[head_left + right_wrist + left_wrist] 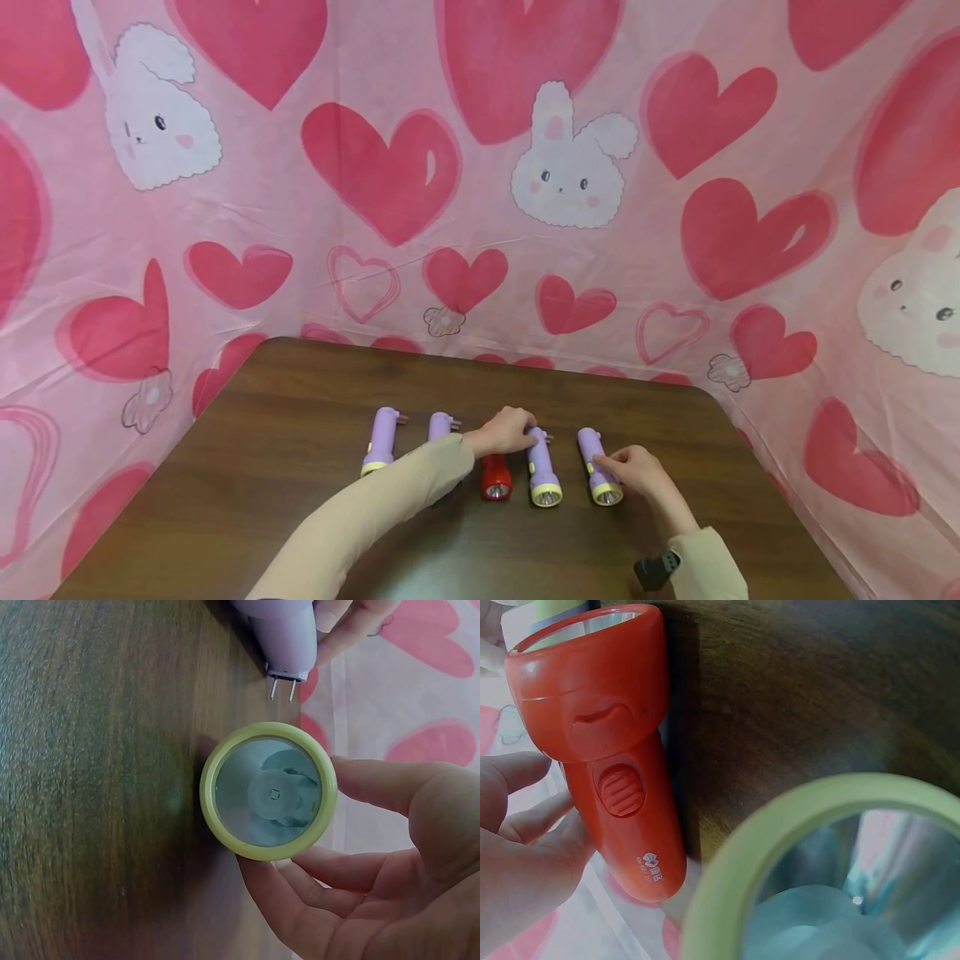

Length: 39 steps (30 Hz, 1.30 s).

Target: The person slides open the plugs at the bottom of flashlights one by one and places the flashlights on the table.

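Five flashlights lie in a row, their lenses toward the near side. My left hand reaches over the tail of the red flashlight, and its fingertips pinch the tail of the purple flashlight just right of it. In the left wrist view the red flashlight partly hides those fingers. At the right end, my right hand holds another purple flashlight by its sides, thumb and fingers around the yellow rim in the right wrist view. Metal prongs stick out of the neighbouring purple flashlight.
Two more purple flashlights, one at the far left and one partly behind my left sleeve, lie on the brown wooden table. A pink cloth with hearts and rabbits hangs around the table's back and sides.
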Each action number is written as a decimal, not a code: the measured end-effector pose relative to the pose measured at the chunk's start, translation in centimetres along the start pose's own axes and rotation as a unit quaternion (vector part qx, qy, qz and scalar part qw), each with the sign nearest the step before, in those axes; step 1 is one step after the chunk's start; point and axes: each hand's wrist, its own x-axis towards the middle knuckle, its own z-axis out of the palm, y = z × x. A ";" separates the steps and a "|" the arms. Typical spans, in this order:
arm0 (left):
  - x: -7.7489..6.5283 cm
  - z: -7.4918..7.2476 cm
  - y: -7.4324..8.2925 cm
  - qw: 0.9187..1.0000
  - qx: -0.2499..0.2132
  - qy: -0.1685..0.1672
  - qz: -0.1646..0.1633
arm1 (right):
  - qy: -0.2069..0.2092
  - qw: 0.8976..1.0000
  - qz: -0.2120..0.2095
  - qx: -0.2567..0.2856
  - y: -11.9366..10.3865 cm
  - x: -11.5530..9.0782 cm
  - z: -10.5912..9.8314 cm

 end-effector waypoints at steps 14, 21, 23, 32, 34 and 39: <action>0.1 0.1 0.1 1.000 0.002 -0.008 -0.008 | -0.005 1.000 0.005 -0.004 0.2 0.3 0.4; 0.0 0.0 0.1 1.000 -0.003 -0.011 -0.014 | -0.009 1.000 0.005 -0.004 0.1 0.3 0.6; -0.1 0.0 0.2 1.000 -0.005 -0.011 -0.015 | -0.009 1.000 0.006 -0.004 0.0 0.3 0.5; -0.1 -0.1 0.2 1.000 -0.014 -0.012 -0.009 | -0.007 1.000 0.005 0.001 0.2 0.3 0.5; -0.1 -0.1 0.1 1.000 -0.017 -0.013 -0.007 | -0.007 1.000 0.003 0.002 0.2 0.4 0.5; 0.0 -0.1 0.1 1.000 -0.020 -0.017 -0.006 | -0.009 1.000 0.007 0.007 0.4 0.6 0.4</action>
